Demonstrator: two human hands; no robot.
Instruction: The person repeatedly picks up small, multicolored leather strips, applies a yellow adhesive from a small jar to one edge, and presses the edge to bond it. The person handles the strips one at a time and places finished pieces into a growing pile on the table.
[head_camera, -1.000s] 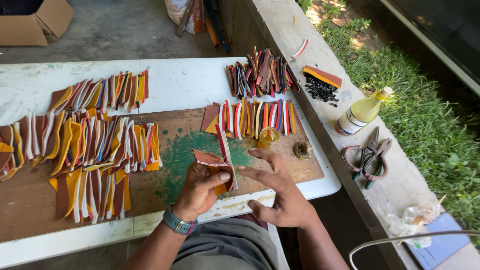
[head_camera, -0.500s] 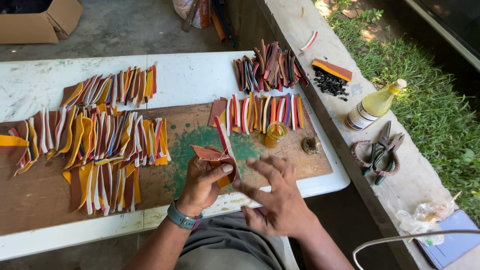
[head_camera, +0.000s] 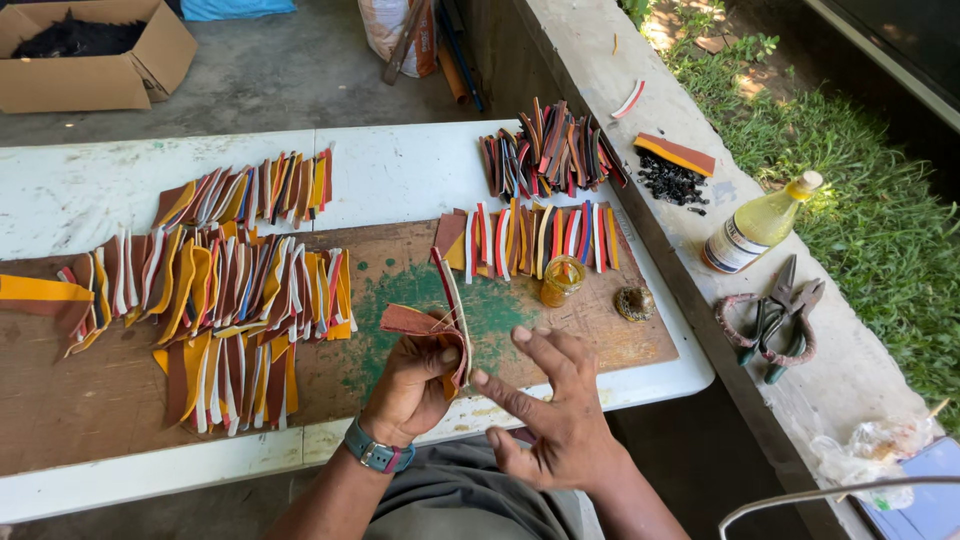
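Worktop (head_camera: 400, 170), white, carrying a brown board (head_camera: 100, 390). Laid out on it: several fanned rows of layered strips (head_camera: 250, 285), brown, yellow, white and red, seemingly finished pieces; another bundle (head_camera: 550, 150) at the far edge. In hand: one folded strip piece (head_camera: 440, 320), above the board's green patch, apparently unfinished. Left hand (head_camera: 415, 385) pinches it upright. Right hand (head_camera: 555, 415) spread, fingers splayed, fingertip at the piece's lower edge.

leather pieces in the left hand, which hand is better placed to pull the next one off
Right. The left hand is closed around the bunch of leather pieces, so it is occupied. The right hand is open and holds nothing, fingers spread, with a fingertip right beside the bunch's lower edge.
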